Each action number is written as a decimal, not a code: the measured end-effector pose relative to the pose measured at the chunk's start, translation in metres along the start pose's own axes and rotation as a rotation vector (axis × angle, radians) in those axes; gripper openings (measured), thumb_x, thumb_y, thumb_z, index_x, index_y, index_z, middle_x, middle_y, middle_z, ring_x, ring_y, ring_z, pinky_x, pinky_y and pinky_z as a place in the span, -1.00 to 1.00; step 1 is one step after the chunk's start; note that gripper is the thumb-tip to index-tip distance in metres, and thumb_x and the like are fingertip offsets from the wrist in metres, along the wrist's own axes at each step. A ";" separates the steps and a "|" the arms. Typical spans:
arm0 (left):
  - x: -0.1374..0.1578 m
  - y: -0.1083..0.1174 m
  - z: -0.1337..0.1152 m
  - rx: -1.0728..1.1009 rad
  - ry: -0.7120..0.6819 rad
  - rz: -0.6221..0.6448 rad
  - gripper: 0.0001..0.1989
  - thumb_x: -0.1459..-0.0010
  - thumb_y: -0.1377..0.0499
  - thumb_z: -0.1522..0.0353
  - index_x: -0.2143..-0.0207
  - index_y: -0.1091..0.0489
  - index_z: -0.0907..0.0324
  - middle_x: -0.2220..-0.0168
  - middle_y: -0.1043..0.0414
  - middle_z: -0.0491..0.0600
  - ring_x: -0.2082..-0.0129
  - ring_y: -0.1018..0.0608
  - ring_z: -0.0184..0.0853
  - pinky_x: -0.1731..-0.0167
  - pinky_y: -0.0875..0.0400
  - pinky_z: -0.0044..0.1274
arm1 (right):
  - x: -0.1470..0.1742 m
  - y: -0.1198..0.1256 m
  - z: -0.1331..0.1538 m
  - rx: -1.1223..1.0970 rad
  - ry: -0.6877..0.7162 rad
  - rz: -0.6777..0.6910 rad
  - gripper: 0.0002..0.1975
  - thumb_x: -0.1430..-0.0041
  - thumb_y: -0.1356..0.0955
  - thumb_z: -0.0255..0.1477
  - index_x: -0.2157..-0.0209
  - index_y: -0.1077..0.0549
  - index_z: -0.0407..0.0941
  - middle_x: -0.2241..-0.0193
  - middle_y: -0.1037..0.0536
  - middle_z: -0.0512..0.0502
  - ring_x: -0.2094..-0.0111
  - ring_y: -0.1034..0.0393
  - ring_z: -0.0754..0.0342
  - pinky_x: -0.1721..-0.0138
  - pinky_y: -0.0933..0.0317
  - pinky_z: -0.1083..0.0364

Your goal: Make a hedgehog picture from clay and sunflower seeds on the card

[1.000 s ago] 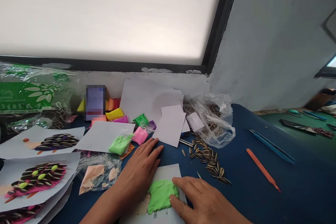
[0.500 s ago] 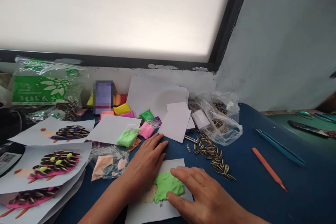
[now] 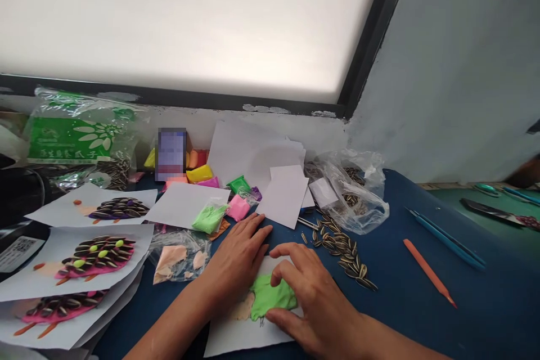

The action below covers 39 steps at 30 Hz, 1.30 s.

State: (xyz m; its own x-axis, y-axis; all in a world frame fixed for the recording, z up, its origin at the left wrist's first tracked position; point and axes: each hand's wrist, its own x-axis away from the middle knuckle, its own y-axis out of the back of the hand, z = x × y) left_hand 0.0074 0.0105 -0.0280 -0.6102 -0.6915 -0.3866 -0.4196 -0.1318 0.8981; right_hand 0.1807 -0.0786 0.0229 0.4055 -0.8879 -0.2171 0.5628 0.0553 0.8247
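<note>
A sheet of white paper (image 3: pixel 228 337) lies before me with a flattened patch of light green modelling clay (image 3: pixel 270 295) on it. Left of the green, a beige clay patch (image 3: pixel 243 309) is partly covered by my left wrist. My left hand (image 3: pixel 242 247) rests flat, fingers stretched forward past the sheet's upper left edge. Over the right side of the green clay is my right hand (image 3: pixel 306 289), its thumb at the lower edge of the patch and its index finger curled, with a gap between them. Whether the thumb presses the clay I cannot tell.
Sunflower seeds (image 3: pixel 341 247) lie right of the sheet, near a clear bag of seeds (image 3: pixel 354 191). Further right are an orange clay tool (image 3: pixel 428 273) and blue tweezers (image 3: pixel 445 236). Finished seed hedgehog pictures (image 3: pixel 97 259) are stacked left. Clay packets (image 3: pixel 238 208) sit behind.
My right hand has curled its index finger, which was stretched out before. The left hand stays flat. The whole view has shifted slightly.
</note>
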 end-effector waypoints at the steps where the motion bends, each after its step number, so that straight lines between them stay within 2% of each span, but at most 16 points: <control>1: 0.000 0.000 0.000 -0.003 -0.002 0.000 -0.65 -0.30 -0.04 0.39 -0.11 -0.34 0.21 -0.23 -0.25 0.18 -0.23 -0.31 -0.08 -0.15 -0.31 -0.18 | 0.000 -0.001 0.000 -0.002 -0.015 0.004 -0.73 -0.02 -0.49 -0.46 0.27 -0.37 -0.11 -0.03 -0.34 -0.17 -0.08 -0.22 -0.09 -0.09 -0.12 -0.06; 12: 0.000 -0.002 0.000 -0.001 -0.005 -0.006 -0.66 -0.31 -0.02 0.39 -0.10 -0.35 0.20 -0.22 -0.27 0.18 -0.21 -0.33 -0.05 -0.13 -0.32 -0.15 | -0.002 -0.003 0.000 0.011 -0.143 0.012 -0.69 0.03 -0.50 -0.49 0.28 -0.34 -0.09 -0.02 -0.34 -0.16 -0.08 -0.23 -0.12 -0.09 -0.13 -0.10; 18: 0.000 -0.003 0.000 0.009 -0.005 -0.022 -0.66 -0.32 0.00 0.39 -0.10 -0.36 0.19 -0.22 -0.27 0.17 -0.20 -0.34 -0.05 -0.12 -0.32 -0.16 | -0.003 0.004 -0.001 0.013 -0.129 -0.013 -0.70 -0.08 -0.44 -0.46 0.16 -0.33 -0.12 -0.07 -0.31 -0.28 -0.17 -0.15 -0.17 -0.14 -0.09 -0.17; 28: 0.000 0.002 -0.001 -0.005 -0.012 0.015 -0.66 -0.31 -0.02 0.40 -0.10 -0.35 0.21 -0.22 -0.26 0.19 -0.22 -0.33 -0.06 -0.13 -0.33 -0.17 | -0.004 -0.001 -0.003 0.035 -0.176 0.047 -0.63 0.02 -0.48 -0.46 0.17 -0.36 -0.12 -0.08 -0.33 -0.26 -0.20 -0.12 -0.18 -0.20 -0.01 -0.21; 30: 0.000 0.001 -0.001 -0.005 -0.011 -0.002 -0.66 -0.32 -0.01 0.39 -0.10 -0.36 0.20 -0.22 -0.27 0.17 -0.22 -0.33 -0.07 -0.13 -0.33 -0.18 | -0.004 0.001 -0.003 0.020 -0.167 0.038 -0.65 0.02 -0.48 -0.47 0.18 -0.35 -0.12 -0.07 -0.34 -0.27 -0.20 -0.14 -0.18 -0.19 -0.04 -0.20; 35: 0.001 -0.004 0.001 0.004 -0.016 -0.048 -0.66 -0.32 0.01 0.39 -0.09 -0.35 0.16 -0.22 -0.28 0.14 -0.21 -0.34 -0.08 -0.12 -0.33 -0.18 | 0.000 0.011 -0.007 -0.024 -0.052 -0.088 -0.89 -0.24 -0.29 -0.52 0.20 -0.37 -0.09 -0.06 -0.35 -0.23 -0.17 -0.19 -0.09 -0.12 -0.16 -0.12; 39: 0.002 -0.004 0.002 0.007 -0.012 -0.044 -0.66 -0.33 0.01 0.37 -0.11 -0.34 0.16 -0.22 -0.27 0.15 -0.22 -0.33 -0.08 -0.13 -0.31 -0.16 | 0.005 0.013 -0.011 0.012 -0.032 -0.054 -0.88 -0.14 -0.36 -0.54 0.26 -0.41 -0.08 -0.06 -0.37 -0.19 -0.13 -0.23 -0.12 -0.13 -0.13 -0.16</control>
State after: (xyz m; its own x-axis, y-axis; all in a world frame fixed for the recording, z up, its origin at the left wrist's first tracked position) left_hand 0.0071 0.0112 -0.0330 -0.5990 -0.6766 -0.4283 -0.4511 -0.1568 0.8786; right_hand 0.1982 -0.0770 0.0270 0.3512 -0.9038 -0.2444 0.5746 0.0020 0.8184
